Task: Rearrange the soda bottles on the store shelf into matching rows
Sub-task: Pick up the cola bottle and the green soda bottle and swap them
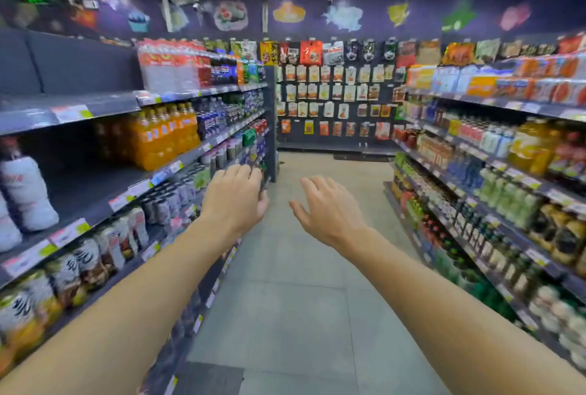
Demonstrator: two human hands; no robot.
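The soda bottles (165,136) stand upright on the left-hand shelving (95,201), caps up, long axes vertical, lying forward and to the left of both hands. The left hand (236,201), fingers loosely curled and holding nothing visible, is nearer them. The right hand (329,210) hangs spread and empty over the aisle floor (301,299).
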